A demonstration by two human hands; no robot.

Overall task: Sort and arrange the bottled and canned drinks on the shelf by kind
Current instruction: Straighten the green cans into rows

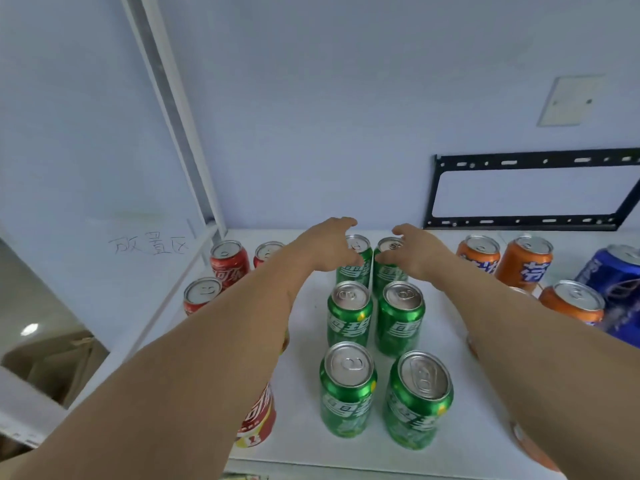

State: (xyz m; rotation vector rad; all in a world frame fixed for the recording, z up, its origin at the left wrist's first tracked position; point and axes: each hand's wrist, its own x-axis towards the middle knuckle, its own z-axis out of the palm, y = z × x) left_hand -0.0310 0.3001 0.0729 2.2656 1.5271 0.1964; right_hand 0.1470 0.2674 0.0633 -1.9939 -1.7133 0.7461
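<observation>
Currently the left hand [325, 249] and right hand [412, 252] flank the upright rear green cans [372, 268], each equally near. Fingers curve loosely; whether either grip has clamped cannot be told.

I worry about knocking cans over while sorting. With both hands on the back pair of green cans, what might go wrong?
1. Both forearms reach over packed rows: the left forearm passes close over the red cans, and could tip one.
2. The right forearm crosses the orange cans likewise.
3. The left hand and right hand may push the back green cans against the middle green cans.
</observation>
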